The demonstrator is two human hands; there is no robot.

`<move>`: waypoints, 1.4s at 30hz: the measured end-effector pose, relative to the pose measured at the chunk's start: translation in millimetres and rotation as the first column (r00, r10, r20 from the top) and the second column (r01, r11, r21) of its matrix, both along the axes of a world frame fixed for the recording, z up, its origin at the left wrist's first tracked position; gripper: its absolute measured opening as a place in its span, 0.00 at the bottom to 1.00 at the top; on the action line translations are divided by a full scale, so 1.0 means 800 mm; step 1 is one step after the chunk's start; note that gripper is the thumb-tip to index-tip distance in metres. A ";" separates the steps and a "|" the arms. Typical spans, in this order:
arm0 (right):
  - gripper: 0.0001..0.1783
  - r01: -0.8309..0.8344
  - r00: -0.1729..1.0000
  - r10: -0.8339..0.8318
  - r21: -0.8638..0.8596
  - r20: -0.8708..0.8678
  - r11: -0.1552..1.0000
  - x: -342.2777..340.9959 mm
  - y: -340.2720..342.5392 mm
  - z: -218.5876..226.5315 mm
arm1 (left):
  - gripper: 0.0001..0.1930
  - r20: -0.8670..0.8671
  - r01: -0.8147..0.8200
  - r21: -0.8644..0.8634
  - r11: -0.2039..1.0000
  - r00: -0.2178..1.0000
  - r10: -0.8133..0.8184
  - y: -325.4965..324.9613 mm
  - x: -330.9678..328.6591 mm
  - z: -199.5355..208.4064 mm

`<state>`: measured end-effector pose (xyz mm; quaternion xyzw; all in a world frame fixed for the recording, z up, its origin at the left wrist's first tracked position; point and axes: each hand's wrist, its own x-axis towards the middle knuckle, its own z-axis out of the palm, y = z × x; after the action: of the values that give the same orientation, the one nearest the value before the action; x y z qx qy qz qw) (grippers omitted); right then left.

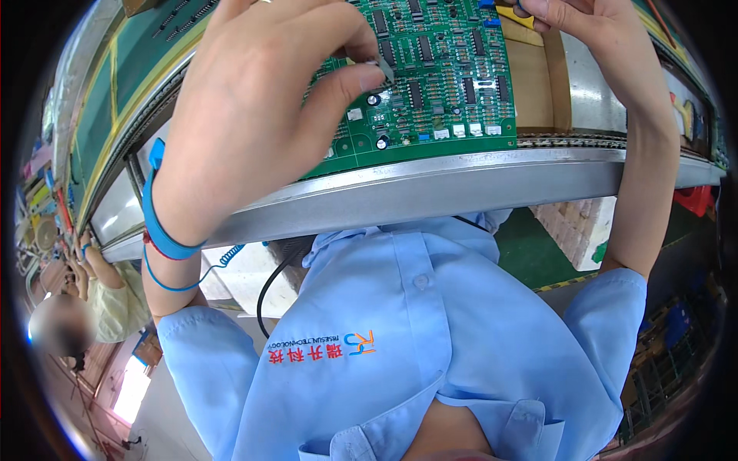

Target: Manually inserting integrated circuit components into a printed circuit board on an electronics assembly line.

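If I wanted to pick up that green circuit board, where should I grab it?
Probably by the bare near edge of the green circuit board, coming from the person's side. That strip carries few parts, while the middle is crowded with chips, and the left hand already pinches a small part over it.

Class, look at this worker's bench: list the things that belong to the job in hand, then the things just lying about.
In the job:
left hand
small grey part pinched in its fingers
green circuit board
right hand at the board's far edge
blue wrist strap

Lying about:
brown tray
metal rail
black cable
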<state>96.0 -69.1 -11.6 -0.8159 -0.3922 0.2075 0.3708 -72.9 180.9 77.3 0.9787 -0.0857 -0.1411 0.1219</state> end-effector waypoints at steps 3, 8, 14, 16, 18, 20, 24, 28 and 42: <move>0.17 -0.007 0.992 0.031 -0.191 0.119 0.982 0.014 -0.017 -0.013 | 0.07 0.268 0.244 0.037 0.969 0.932 -0.245 0.007 -0.016 -0.025; 0.17 0.102 0.980 -0.086 0.083 -0.178 0.991 -0.042 0.043 0.052 | 0.06 0.266 0.229 -0.018 0.973 0.940 -0.216 -0.003 -0.036 -0.029; 0.15 0.090 0.995 -0.084 0.122 -0.051 0.988 -0.040 0.046 0.047 | 0.06 0.353 0.161 0.045 0.986 0.921 -0.166 -0.003 -0.059 -0.046; 0.14 0.104 0.994 -0.097 0.133 -0.058 0.986 -0.040 0.040 0.048 | 0.06 0.390 0.169 0.045 0.985 0.905 -0.173 -0.007 -0.058 -0.047; 0.13 0.120 0.988 -0.103 0.154 -0.114 0.981 -0.039 0.038 0.048 | 0.06 0.421 0.162 0.023 0.986 0.893 -0.157 -0.007 -0.058 -0.047; 0.13 0.150 0.986 -0.137 0.140 -0.093 0.979 -0.040 0.039 0.047 | 0.06 0.429 0.162 0.034 0.986 0.889 -0.161 -0.007 -0.058 -0.049; 0.13 0.165 0.986 -0.167 0.182 -0.008 0.969 -0.035 0.037 0.036 | 0.06 0.427 0.152 -0.010 0.988 0.894 -0.133 -0.006 -0.061 -0.054; 0.13 0.196 0.980 -0.195 0.160 -0.027 0.967 -0.039 0.040 0.035 | 0.06 0.403 0.150 -0.027 0.988 0.906 -0.126 -0.003 -0.064 -0.055; 0.09 0.162 0.987 -0.158 0.198 -0.035 0.967 -0.030 0.026 0.053 | 0.08 0.468 0.167 0.055 0.984 0.867 -0.173 -0.014 -0.052 -0.049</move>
<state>71.7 -48.1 30.8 -0.8014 -0.3406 0.1443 0.4701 -114.8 170.0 37.7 0.9730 -0.1977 0.0898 0.0781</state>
